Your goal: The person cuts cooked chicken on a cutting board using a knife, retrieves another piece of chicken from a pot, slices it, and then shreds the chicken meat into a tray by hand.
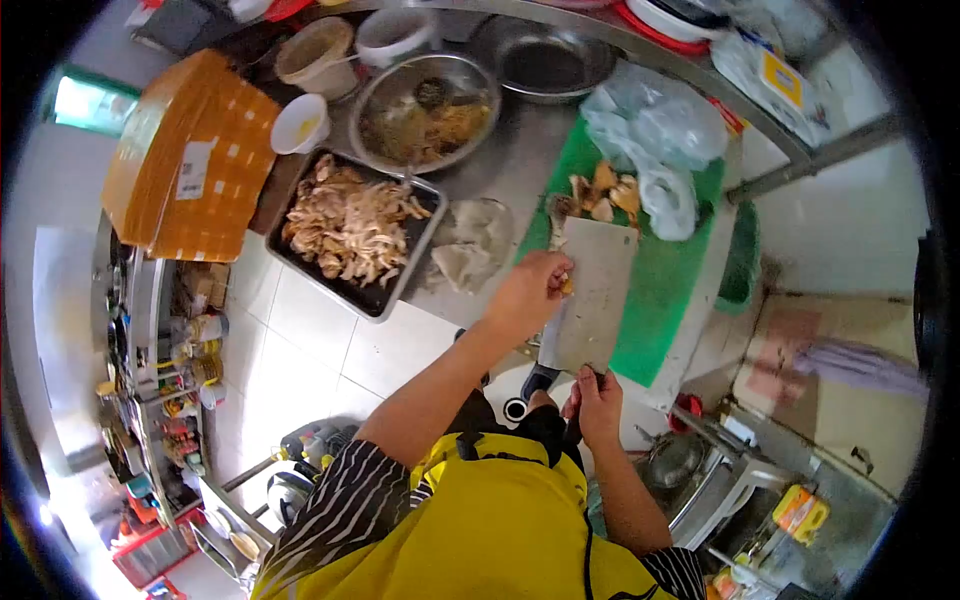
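Note:
My right hand [597,402] grips the handle end of a wide cleaver [592,300], whose flat grey blade lies tilted over the left part of a green cutting board [655,320]. Close against the blade's left side is my left hand [537,290], fingers pinched together, with a small yellowish bit [567,285] showing at the fingertips; what it is I cannot make out. Beyond the blade's far end, several brown and yellowish food chunks [606,190] sit on the board. A clear plastic bag [660,130] rests behind them.
Left of the board are a crumpled cloth [470,245] and a dark tray [432,228] of pale brown torn pieces. Behind stand a steel bowl [365,150] with seasonings, a dark pan [555,65] and a small white bowl [299,125]. An orange-wrapped box [220,150] is farther left.

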Tool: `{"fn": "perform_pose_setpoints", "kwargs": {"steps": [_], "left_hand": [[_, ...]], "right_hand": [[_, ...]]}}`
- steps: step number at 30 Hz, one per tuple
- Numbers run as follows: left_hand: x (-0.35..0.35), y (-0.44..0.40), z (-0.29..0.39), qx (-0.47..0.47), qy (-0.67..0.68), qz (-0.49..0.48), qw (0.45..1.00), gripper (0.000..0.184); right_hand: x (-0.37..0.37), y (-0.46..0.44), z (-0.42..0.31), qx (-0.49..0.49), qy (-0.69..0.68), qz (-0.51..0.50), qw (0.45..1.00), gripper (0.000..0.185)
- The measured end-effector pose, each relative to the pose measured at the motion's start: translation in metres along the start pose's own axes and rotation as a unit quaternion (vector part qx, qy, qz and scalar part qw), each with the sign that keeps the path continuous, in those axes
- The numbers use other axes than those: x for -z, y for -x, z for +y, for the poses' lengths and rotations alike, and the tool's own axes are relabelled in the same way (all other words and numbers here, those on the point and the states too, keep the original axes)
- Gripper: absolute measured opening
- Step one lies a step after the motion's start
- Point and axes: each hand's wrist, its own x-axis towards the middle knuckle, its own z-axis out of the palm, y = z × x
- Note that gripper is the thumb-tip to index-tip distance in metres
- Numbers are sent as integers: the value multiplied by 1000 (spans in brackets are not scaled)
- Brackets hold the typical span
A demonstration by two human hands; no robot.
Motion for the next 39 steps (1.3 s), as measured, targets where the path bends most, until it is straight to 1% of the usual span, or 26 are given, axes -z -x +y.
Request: {"fn": "perform_pose_setpoints", "kwargs": {"steps": [2,5,6,7,8,9,12,15,18,21,22,25,26,27,29,30,31,33,34,35,37,39], "left_hand": [[58,7,0,12,13,24,1000,38],[141,18,-23,33,-9,62,997,37],[167,22,-31,65,-24,83,994,36],[192,25,-40,97,-38,103,989,35],[216,29,-55,96,-24,128,987,35],[237,30,-69,118,-26,152,981,33],[290,33,-129,117,-69,207,969,32],[327,27,-187,156,-118,257,946,28],[351,26,-226,188,-190,288,920,32],[354,27,-214,172,-158,329,915,31],[354,27,-215,157,-168,290,929,36],[339,25,-212,41,-264,267,926,36],[339,23,-208,16,-291,241,926,36],[336,19,-229,7,-274,234,933,39],[339,16,-232,88,-324,213,918,33],[347,15,-234,65,-314,201,926,27],[356,13,-235,44,-305,194,931,22],[358,15,-233,84,-319,220,918,15],[363,15,-231,78,-307,210,925,16],[366,15,-229,74,-297,199,931,17],[368,21,-229,49,-300,223,926,24],[368,30,-214,81,-266,224,934,30]], "right_hand": [[-40,-6,-6,-4,42,-33,999,20],[-114,-24,-13,9,115,-82,990,21],[-146,-27,-19,31,118,-98,988,26],[-174,-34,-19,38,141,-119,982,27],[-200,-42,-19,45,163,-139,976,28],[-225,-50,-19,52,187,-157,968,29],[-298,-74,-20,85,329,-170,925,32],[-355,-84,-28,103,365,-179,908,33],[-384,-91,-30,67,404,-173,896,33],[-388,-96,-27,89,437,-160,880,34],[-388,-97,-27,89,441,-159,879,34],[-393,-94,-36,73,466,-165,866,36],[-392,-94,-37,81,451,-174,872,36],[-390,-92,-36,88,437,-179,877,36],[-378,-87,-38,94,439,-160,879,35],[-371,-80,-46,64,414,-158,894,36],[-360,-73,-49,86,391,-139,906,31],[-324,-68,-45,99,295,-145,939,27],[-305,-63,-49,89,291,-133,943,23],[-284,-57,-51,104,274,-109,950,27],[-238,-43,-61,74,240,-60,966,24],[-186,-31,-62,92,206,1,974,22]]}}
